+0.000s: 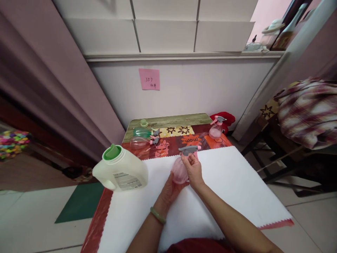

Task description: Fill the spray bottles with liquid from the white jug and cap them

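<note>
Between curled hands (195,171); pink spray bottle (180,178)

Pink square paper note (149,84) on white wall (184,88) had handwritten no. "357", w/ 2 unclear chars below. Glossy red patterned table cover (175,143) read "WOW" in caps. Label (127,180) on whitish plastic jug (140,170): print too blurry.

Held bottle (179,173) pink, trigger (186,150) grey – jug (133,170) pale white, spout (112,153) green – cloth (309,114) plaid, bangle (158,215) green
</note>
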A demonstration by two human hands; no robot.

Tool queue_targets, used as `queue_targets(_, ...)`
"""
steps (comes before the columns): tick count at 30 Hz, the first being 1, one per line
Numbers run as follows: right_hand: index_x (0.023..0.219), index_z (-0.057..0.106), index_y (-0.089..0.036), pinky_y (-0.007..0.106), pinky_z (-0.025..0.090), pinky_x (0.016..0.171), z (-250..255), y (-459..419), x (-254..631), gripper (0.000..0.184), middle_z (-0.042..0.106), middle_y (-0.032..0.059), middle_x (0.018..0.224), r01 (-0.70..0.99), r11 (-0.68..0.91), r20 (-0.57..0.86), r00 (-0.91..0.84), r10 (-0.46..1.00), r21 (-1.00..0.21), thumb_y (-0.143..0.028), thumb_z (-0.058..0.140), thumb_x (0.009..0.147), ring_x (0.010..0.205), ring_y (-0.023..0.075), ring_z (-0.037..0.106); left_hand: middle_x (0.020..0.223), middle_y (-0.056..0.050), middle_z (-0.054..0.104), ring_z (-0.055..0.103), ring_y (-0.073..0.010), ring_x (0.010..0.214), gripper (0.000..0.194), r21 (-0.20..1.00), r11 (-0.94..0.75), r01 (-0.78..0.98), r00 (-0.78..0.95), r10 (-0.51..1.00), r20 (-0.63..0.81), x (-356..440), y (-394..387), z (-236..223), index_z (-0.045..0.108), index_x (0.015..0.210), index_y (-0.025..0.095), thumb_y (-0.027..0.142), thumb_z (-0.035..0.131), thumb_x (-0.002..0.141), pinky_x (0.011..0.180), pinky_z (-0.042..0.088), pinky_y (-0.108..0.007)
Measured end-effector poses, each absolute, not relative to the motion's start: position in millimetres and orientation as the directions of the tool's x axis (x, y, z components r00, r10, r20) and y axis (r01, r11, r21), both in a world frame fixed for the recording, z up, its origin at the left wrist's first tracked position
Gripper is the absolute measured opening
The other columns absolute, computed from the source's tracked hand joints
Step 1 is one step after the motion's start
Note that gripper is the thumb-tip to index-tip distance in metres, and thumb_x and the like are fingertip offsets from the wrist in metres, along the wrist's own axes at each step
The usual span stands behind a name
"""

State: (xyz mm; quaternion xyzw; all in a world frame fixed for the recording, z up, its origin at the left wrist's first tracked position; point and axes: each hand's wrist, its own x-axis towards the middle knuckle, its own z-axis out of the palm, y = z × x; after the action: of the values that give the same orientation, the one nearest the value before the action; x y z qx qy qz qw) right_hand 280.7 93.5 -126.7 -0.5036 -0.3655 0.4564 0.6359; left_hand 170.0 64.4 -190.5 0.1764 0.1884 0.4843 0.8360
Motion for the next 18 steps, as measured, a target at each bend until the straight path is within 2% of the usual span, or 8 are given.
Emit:
queue_targets(3,0.119,0.064,-0.02,0.043,0.053,0.098,-131,84,286,0.055,0.071,0.0098,0.108,0.093,0.137,0.153,0.201,0.968,-0.986,-0.062,0.07,0.084,0.113,0.031,0.066,0.13,-0.012,0.072,0.069,-0.0237,0.112,0.058,0.442,0.491,-0.75,0.467,0.867,-0.172,168,65,-188,0.067,0.131,0.018,0.061,0.061,0.093,0.086,0.056,-0.031)
queue_targets(5,0.138,0.058,-0.02,0.05,0.045,0.111,-136,76,296,0.069,0.066,0.0147,0.133,0.225,0.203,0.217,0.039,0.975,-0.953,-0.06,0.072,0.083,0.134,0.0364,0.055,0.119,-0.013,0.076,0.072,-0.0216,0.098,0.067,0.425,0.53,-0.734,0.501,0.845,-0.19,165,66,-189,0.068,0.127,0.017,0.072,0.053,0.091,0.076,0.057,-0.028)
queue_targets(8,0.154,0.043,-0.022,0.053,0.036,0.12,-145,69,320,0.079,0.053,0.0152,0.152,0.165,0.277,0.251,-0.164,0.954,-0.947,-0.057,0.069,0.088,0.145,0.0356,0.046,0.088,-0.015,0.077,0.069,-0.0193,0.06,0.089,0.423,0.624,-0.657,0.599,0.773,-0.209,160,67,-193,0.072,0.112,0.01,0.088,0.041,0.084,0.047,0.047,-0.026)
queue_targets(10,0.159,0.033,-0.025,0.053,0.035,0.121,-148,69,338,0.081,0.048,0.0152,0.157,0.072,0.26,0.24,-0.208,0.948,-0.963,-0.054,0.067,0.091,0.145,0.0329,0.047,0.075,-0.016,0.074,0.062,-0.0185,0.046,0.099,0.429,0.687,-0.586,0.669,0.709,-0.221,157,68,-197,0.072,0.106,0.005,0.093,0.035,0.079,0.037,0.036,-0.026)
queue_targets(12,0.16,0.03,-0.027,0.052,0.04,0.117,-145,74,353,0.085,0.051,0.0156,0.154,-0.011,0.199,0.196,-0.236,0.952,-0.98,-0.052,0.07,0.09,0.139,0.0317,0.054,0.074,-0.017,0.073,0.063,-0.0196,0.045,0.104,0.432,0.739,-0.517,0.727,0.646,-0.234,156,69,-199,0.072,0.104,0.003,0.096,0.032,0.077,0.035,0.034,-0.026)
queue_targets(15,0.154,0.041,-0.029,0.049,0.049,0.108,-125,84,362,0.079,0.062,0.014,0.142,-0.115,0.071,0.108,-0.356,0.928,-0.991,-0.049,0.076,0.086,0.13,0.0308,0.061,0.073,-0.017,0.072,0.066,-0.0221,0.048,0.105,0.438,0.794,-0.422,0.796,0.555,-0.24,155,70,-200,0.072,0.101,0.003,0.096,0.029,0.077,0.036,0.038,-0.027)
queue_targets(18,0.138,0.06,-0.027,0.048,0.051,0.104,-99,91,358,0.065,0.067,0.0121,0.135,-0.089,0.028,0.066,-0.462,0.885,-0.996,-0.043,0.083,0.079,0.125,0.03,0.063,0.07,-0.018,0.072,0.066,-0.023,0.047,0.106,0.447,0.83,-0.334,0.848,0.471,-0.241,154,71,-199,0.073,0.098,0.002,0.095,0.027,0.078,0.034,0.038,-0.028)
